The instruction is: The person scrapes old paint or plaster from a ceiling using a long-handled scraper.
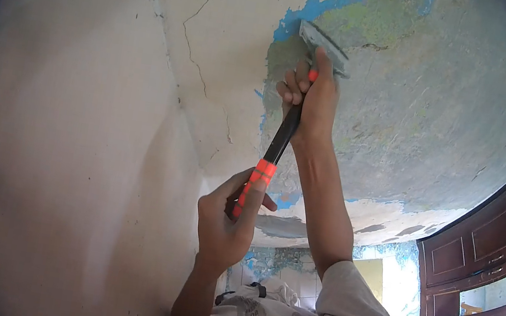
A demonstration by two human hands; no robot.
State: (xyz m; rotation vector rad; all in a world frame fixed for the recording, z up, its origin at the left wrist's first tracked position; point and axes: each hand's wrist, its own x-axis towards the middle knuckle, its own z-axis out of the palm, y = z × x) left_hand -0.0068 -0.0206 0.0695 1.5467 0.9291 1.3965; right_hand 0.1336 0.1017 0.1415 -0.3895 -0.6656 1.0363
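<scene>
A long-handled scraper [282,137] with a black shaft, an orange grip and a wide flat head is held in both hands. My right hand [318,102] is wrapped round the shaft just below the head [324,45], its thumb lying up against the head. Lower down, my left hand [224,223] closes round the orange grip [256,182], with some fingertips showing past it. The head rests at the wall [398,121], its left corner beside a ragged strip of blue paint [322,7]. Grey-green bare surface spreads to its right.
Cream paint with a long crack [186,25] covers the surface to the left, meeting a plain pale wall [62,148] at a corner. A dark wooden cabinet [499,227] stands at the right. Tiles [310,286] and peeling blue patches show below my arms.
</scene>
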